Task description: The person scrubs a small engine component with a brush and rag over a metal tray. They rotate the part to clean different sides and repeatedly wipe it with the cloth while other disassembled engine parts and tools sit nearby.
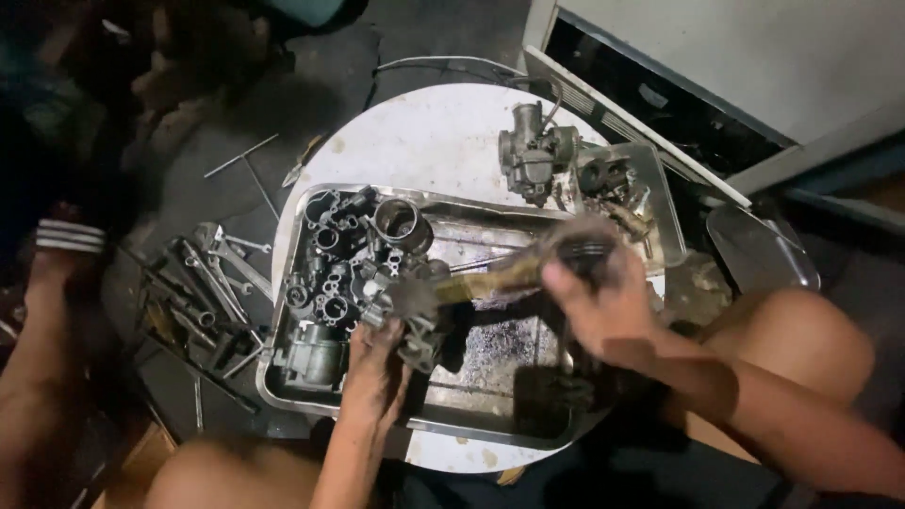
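My left hand point(375, 363) grips a grey metal carburettor part point(413, 316) over a shallow metal tray point(514, 429). My right hand point(603, 300) holds a brush point(504, 273) by its handle, and the brush points left at the part. The right hand and brush are blurred by motion. Several more carburettor bodies point(335, 269) lie in the tray's left half. The tray rests on a round white table point(424, 141).
An assembled carburettor point(533, 155) stands at the back of the table beside a smaller tray point(650, 203) of parts. Wrenches and tools point(203, 292) lie on the dark floor at left. Another person's arm point(42, 320) is at far left. A white cabinet point(745, 66) stands at the upper right.
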